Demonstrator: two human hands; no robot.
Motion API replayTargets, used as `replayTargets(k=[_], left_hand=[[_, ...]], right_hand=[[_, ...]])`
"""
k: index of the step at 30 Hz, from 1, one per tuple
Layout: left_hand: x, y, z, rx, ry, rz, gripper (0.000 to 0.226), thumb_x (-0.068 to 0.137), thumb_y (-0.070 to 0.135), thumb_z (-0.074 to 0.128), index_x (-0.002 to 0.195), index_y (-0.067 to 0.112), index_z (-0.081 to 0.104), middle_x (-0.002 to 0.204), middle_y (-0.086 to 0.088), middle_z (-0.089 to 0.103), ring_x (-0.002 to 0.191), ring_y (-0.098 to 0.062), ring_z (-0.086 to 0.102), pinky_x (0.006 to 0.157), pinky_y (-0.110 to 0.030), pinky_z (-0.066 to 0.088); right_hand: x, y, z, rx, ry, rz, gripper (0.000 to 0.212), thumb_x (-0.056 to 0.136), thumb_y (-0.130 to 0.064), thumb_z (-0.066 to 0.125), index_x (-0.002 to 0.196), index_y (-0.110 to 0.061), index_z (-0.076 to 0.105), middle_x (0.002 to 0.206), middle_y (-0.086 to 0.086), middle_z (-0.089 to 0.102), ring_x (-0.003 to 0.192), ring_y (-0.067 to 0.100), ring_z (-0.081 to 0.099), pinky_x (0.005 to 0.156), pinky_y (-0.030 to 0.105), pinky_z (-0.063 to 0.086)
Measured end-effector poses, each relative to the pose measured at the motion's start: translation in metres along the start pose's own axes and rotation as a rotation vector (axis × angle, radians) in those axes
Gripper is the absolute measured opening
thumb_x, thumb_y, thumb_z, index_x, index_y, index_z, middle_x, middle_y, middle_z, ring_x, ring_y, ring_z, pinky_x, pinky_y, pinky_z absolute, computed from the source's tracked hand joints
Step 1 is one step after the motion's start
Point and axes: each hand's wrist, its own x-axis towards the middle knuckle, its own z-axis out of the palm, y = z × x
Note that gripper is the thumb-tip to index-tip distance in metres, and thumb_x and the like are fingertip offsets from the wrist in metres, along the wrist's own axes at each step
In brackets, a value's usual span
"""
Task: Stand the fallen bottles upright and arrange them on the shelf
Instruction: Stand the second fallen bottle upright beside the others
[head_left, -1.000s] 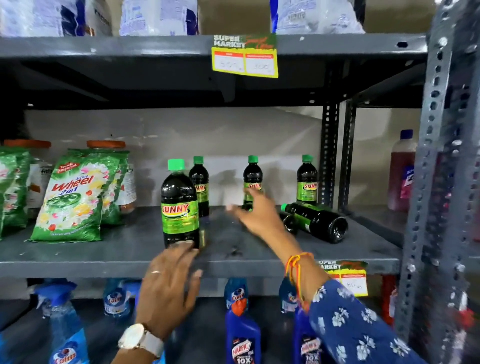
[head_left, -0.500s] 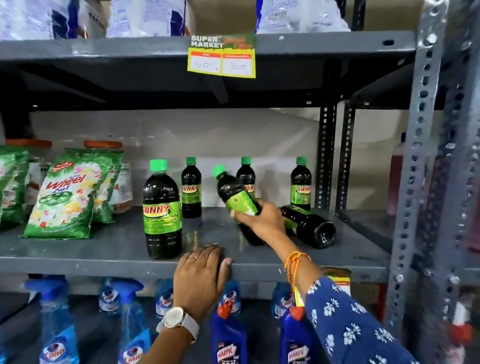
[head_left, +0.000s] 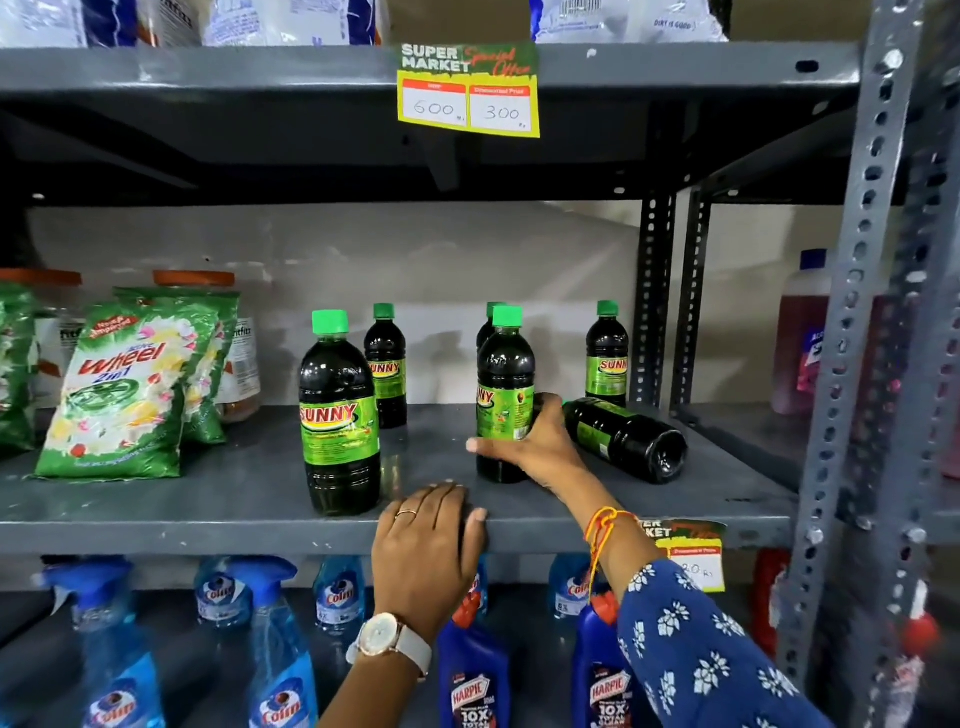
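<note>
Bottle (head_left: 505, 384) upright in right hand (head_left: 535, 447), fallen bottle (head_left: 626, 439) just beside.

Right hand (head_left: 535, 447) grips upright bottle (head_left: 505, 384); fallen bottle (head_left: 626, 439) beside, possibly touching; left hand (head_left: 428, 545) on shelf (head_left: 208, 499) edge.

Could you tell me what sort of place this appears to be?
Most likely a supermarket aisle for cleaning goods: a price tag printed "Super Market" hangs on a slotted metal shelf stocked with Sunny bottles, detergent packets and spray cleaners.

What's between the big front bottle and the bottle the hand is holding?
Only bare grey shelf, head view. Farther back stands a smaller bottle.
</note>
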Motion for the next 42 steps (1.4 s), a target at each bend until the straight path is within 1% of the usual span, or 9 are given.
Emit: replayTargets(k=[3,7,9,12,18,24,29,33,42], left_hand=[[-0.001,-0.001,0.002,-0.001,0.007,-0.011,0.037,0.088,0.038,0.040,0.095,0.015,0.068,0.097,-0.003,0.073,0.090,-0.022,0.067,0.082,-0.036,0.046],[-0.002,-0.002,0.004,-0.011,0.024,-0.015,0.037,0.089,0.038,0.039,0.096,0.016,0.068,0.098,-0.003,0.072,0.092,-0.022,0.066,0.084,-0.036,0.045],[-0.002,-0.001,0.005,-0.019,0.032,-0.012,0.037,0.090,0.037,0.039,0.097,0.015,0.068,0.099,-0.003,0.072,0.093,-0.022,0.066,0.085,-0.037,0.045],[-0.002,0.000,0.005,-0.030,0.040,-0.017,0.039,0.091,0.037,0.037,0.097,0.015,0.068,0.099,-0.004,0.072,0.095,-0.022,0.065,0.086,-0.038,0.045],[-0.003,-0.002,0.009,-0.017,0.074,0.002,0.040,0.092,0.037,0.035,0.097,0.015,0.067,0.099,-0.004,0.072,0.094,-0.023,0.065,0.086,-0.038,0.041],[-0.001,-0.004,0.011,0.004,0.058,0.017,0.041,0.091,0.041,0.036,0.096,0.014,0.067,0.096,-0.004,0.072,0.088,-0.023,0.066,0.082,-0.037,0.045],[-0.001,-0.006,0.009,0.021,0.016,0.056,0.059,0.081,0.065,0.043,0.096,0.012,0.065,0.096,-0.005,0.071,0.088,-0.024,0.065,0.079,-0.036,0.046],[-0.003,-0.004,0.006,0.020,-0.010,0.051,0.067,0.076,0.072,0.045,0.096,0.010,0.064,0.096,-0.007,0.071,0.087,-0.026,0.065,0.078,-0.036,0.047],[-0.003,-0.001,0.000,0.040,-0.087,0.022,0.073,0.076,0.074,0.040,0.097,0.009,0.063,0.098,-0.010,0.071,0.090,-0.027,0.064,0.081,-0.038,0.045]], right_hand=[[0.003,0.004,-0.001,0.026,-0.012,0.032,0.085,0.050,-0.029,0.088,0.108,-0.021,0.027,0.111,0.004,0.051,0.101,0.018,0.053,0.083,0.029,0.042],[0.005,0.007,-0.002,0.146,-0.057,0.061,0.063,0.066,-0.010,0.076,0.113,-0.016,0.035,0.120,0.011,0.056,0.105,0.020,0.054,0.089,0.031,0.042],[0.004,0.006,-0.001,0.140,-0.066,0.043,0.060,0.068,-0.021,0.076,0.113,-0.017,0.037,0.115,0.007,0.058,0.106,0.018,0.055,0.089,0.030,0.043],[0.002,0.003,0.001,0.031,0.019,0.003,0.074,0.055,-0.039,0.084,0.109,-0.015,0.040,0.111,0.005,0.059,0.102,0.018,0.057,0.090,0.035,0.047],[0.001,0.003,-0.003,0.059,-0.048,0.007,0.039,0.068,-0.025,0.078,0.100,-0.025,0.057,0.109,0.005,0.066,0.106,0.021,0.060,0.093,0.033,0.045],[-0.001,0.001,-0.002,-0.046,0.003,-0.007,0.047,0.054,-0.029,0.086,0.090,-0.029,0.056,0.096,-0.002,0.065,0.088,0.013,0.060,0.078,0.026,0.044],[-0.007,-0.003,-0.003,-0.080,0.008,0.001,0.055,0.056,-0.025,0.085,0.105,-0.016,0.063,0.107,0.007,0.069,0.092,0.016,0.061,0.083,0.028,0.046],[-0.024,-0.008,-0.010,-0.080,-0.035,-0.008,0.057,0.057,-0.027,0.085,0.108,-0.014,0.063,0.110,0.007,0.069,0.101,0.019,0.063,0.092,0.035,0.048],[-0.061,-0.019,-0.027,-0.036,-0.105,-0.057,0.044,0.061,-0.026,0.083,0.101,-0.023,0.065,0.098,-0.003,0.068,0.088,0.004,0.061,0.071,0.012,0.045]])
